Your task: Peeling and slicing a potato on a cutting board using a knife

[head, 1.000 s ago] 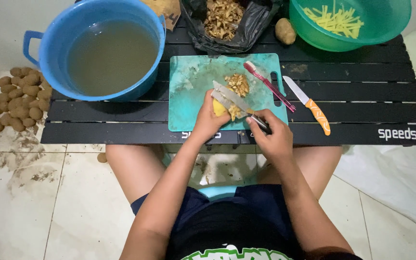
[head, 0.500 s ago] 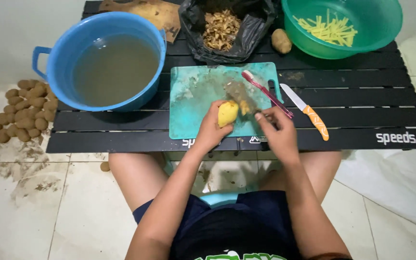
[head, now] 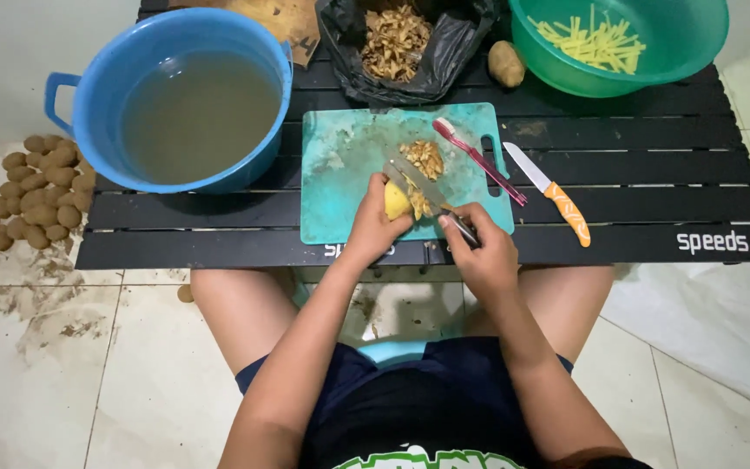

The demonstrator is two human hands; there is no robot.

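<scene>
Tiled floor, low black slatted worktop [head: 653, 174], person seated peeling a potato over a teal cutting board [head: 340, 174].

Head view: left hand [head: 373, 227] curled tight around the half-peeled yellow potato [head: 395, 201] at the board's near edge; right hand [head: 479, 252] fisted on the handle of a peeler [head: 427, 189], blade lying across the potato, small peel pile [head: 425, 158] just beyond. To peel well, I'd say short strokes away from the holding fingers, turning the potato between passes. Red toothbrush [head: 479, 161] rests on the board's right side; orange-handled knife [head: 553, 193] beside it on the slats. Far side: blue tub [head: 71, 104] of murky water, black bag [head: 453, 52] of peels, green bowl [head: 696, 52] of yellow strips, one unpeeled potato [head: 506, 63] between bag and bowl. Heap of brown potatoes [head: 36, 191] on the dirty floor, left.
</scene>
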